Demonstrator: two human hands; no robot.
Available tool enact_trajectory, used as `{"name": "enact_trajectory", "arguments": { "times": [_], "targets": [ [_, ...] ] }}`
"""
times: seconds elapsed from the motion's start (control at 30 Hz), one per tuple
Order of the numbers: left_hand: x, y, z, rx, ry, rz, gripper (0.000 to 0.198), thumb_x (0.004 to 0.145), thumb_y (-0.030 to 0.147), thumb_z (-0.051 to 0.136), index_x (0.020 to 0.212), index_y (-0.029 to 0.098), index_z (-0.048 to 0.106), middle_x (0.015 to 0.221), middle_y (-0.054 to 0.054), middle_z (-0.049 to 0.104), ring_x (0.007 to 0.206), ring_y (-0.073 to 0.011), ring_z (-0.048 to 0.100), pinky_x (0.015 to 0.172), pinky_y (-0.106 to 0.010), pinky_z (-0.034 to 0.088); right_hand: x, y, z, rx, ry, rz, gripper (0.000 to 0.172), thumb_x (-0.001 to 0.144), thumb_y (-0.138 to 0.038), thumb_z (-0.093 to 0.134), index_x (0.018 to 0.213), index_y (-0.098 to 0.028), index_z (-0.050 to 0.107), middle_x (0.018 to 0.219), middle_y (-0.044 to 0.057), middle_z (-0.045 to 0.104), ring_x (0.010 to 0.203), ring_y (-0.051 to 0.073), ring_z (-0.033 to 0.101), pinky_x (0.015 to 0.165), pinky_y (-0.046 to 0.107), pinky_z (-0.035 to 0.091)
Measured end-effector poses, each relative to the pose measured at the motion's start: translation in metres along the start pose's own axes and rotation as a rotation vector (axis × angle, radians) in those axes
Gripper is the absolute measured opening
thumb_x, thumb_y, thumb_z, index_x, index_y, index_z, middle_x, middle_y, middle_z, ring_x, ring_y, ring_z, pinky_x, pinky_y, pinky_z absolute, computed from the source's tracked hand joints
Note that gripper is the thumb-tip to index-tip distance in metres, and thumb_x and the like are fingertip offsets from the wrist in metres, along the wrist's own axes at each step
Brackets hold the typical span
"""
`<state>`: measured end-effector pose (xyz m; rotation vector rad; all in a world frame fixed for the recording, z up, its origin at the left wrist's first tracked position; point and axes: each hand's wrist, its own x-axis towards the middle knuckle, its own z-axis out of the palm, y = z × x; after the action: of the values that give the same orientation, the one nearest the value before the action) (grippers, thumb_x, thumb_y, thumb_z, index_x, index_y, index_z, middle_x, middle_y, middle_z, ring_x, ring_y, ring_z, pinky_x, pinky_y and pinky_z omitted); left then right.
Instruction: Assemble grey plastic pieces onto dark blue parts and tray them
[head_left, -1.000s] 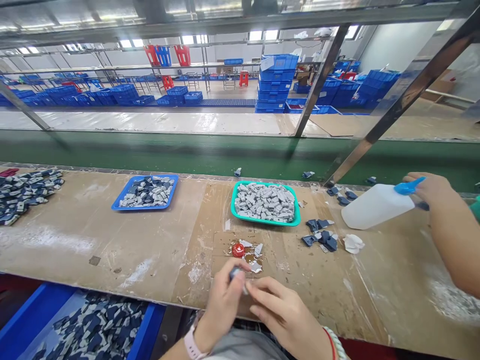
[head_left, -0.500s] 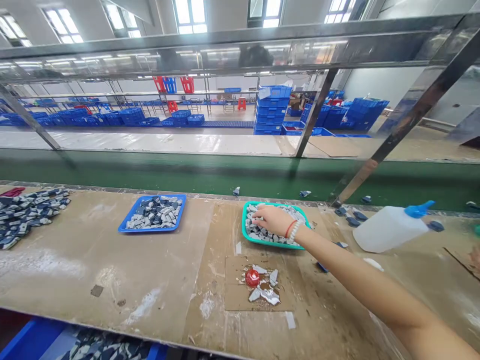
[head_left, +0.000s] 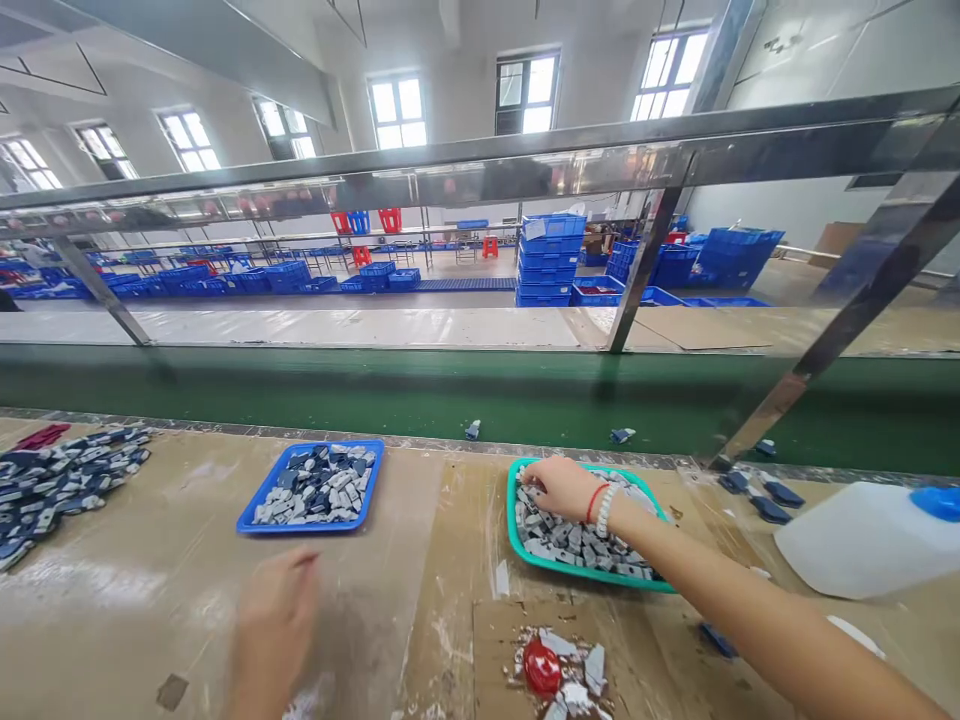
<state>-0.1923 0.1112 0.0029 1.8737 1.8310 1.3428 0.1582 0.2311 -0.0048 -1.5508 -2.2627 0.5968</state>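
My right hand [head_left: 566, 490] reaches into a green tray [head_left: 517, 535] heaped with small grey pieces. Its fingers are bent together among the pieces at the tray's far left; whatever they pinch is hidden. Low in front of a blue tray [head_left: 251, 527] comes my left hand [head_left: 277, 610], smeared by motion, so its grip does not show. The blue tray holds grey and dark blue pieces [head_left: 322, 485]. Nearer to me than the green tray lies a cardboard sheet [head_left: 491, 660], bearing a round red object [head_left: 542, 667] and several grey pieces smeared with white.
A pile of dark blue and grey pieces [head_left: 75, 475] lies at the left. On the right are a white bottle [head_left: 862, 540] with a blue cap and loose dark blue pieces [head_left: 769, 508]. A green belt [head_left: 375, 390] and metal frame [head_left: 630, 275] run behind the table.
The view has tilted upward. My left hand has entered from below. My right hand stays over the green tray, its fingers now more curled in the pieces.
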Motion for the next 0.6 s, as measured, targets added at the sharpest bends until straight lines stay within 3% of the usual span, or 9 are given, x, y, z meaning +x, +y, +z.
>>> {"name": "enact_trajectory", "arguments": {
  "times": [0.07,0.13,0.23,0.3,0.4,0.5,0.6],
  "targets": [
    [0.044,0.021,0.054,-0.066,-0.171,0.113,0.022,0.081,0.043,0.062,0.082,0.022,0.068,0.082,-0.001,0.066,0.087,-0.0246,0.060,0.086,-0.044,0.045,-0.012,0.004,-0.008,0.070,-0.022,0.021,0.029,0.068,-0.008,0.066,0.095,-0.015,0.072,0.074,0.005,0.072,0.069,0.018,0.066,0.065,0.027,0.050],
    [0.082,0.044,0.103,-0.131,-0.252,0.144,0.024,0.087,0.038,0.059,0.095,0.016,0.064,0.095,-0.006,0.064,0.087,-0.0200,0.060,0.083,-0.041,0.049,-0.029,0.010,-0.015,0.237,-0.061,0.047,0.033,0.078,-0.020,0.062,0.111,-0.015,0.066,0.082,0.005,0.072,0.067,0.015,0.067,0.062,0.027,0.052],
    [0.115,0.080,0.151,-0.215,-0.317,0.144,0.029,0.091,0.033,0.055,0.113,0.014,0.056,0.112,-0.009,0.059,0.094,-0.0199,0.060,0.082,-0.039,0.052,-0.062,0.023,-0.020,0.771,-0.077,0.148,0.044,0.077,-0.041,0.066,0.111,-0.014,0.065,0.084,0.006,0.071,0.068,0.016,0.068,0.061,0.028,0.056],
    [0.124,0.100,0.166,-0.260,-0.366,0.131,0.032,0.090,0.032,0.055,0.116,0.014,0.055,0.114,-0.010,0.057,0.096,-0.0210,0.059,0.082,-0.040,0.052,-0.087,0.029,-0.020,1.073,-0.042,0.247,0.047,0.067,-0.047,0.075,0.100,-0.014,0.068,0.081,0.006,0.071,0.071,0.017,0.069,0.065,0.030,0.057],
    [0.128,0.119,0.174,-0.306,-0.437,0.083,0.035,0.092,0.033,0.052,0.119,0.010,0.052,0.117,-0.011,0.054,0.095,-0.0183,0.059,0.084,-0.038,0.052,-0.125,0.030,-0.017,1.181,0.012,0.347,0.041,0.063,-0.043,0.079,0.090,-0.015,0.070,0.076,0.005,0.072,0.071,0.016,0.069,0.071,0.031,0.057],
    [0.129,0.125,0.177,-0.323,-0.488,0.000,0.042,0.096,0.035,0.040,0.122,0.002,0.047,0.120,-0.011,0.050,0.092,-0.0145,0.059,0.086,-0.035,0.049,-0.159,0.020,-0.002,1.085,0.089,0.340,0.036,0.070,-0.042,0.075,0.094,-0.016,0.070,0.082,0.006,0.073,0.073,0.017,0.069,0.071,0.032,0.058],
    [0.130,0.123,0.175,-0.325,-0.508,-0.093,0.042,0.097,0.035,0.039,0.122,0.002,0.048,0.118,-0.011,0.051,0.092,-0.0155,0.060,0.085,-0.036,0.050,-0.187,0.005,0.026,0.750,0.231,0.229,0.024,0.081,-0.036,0.066,0.095,-0.017,0.070,0.086,0.007,0.071,0.075,0.017,0.067,0.069,0.033,0.058]
  ]
}}
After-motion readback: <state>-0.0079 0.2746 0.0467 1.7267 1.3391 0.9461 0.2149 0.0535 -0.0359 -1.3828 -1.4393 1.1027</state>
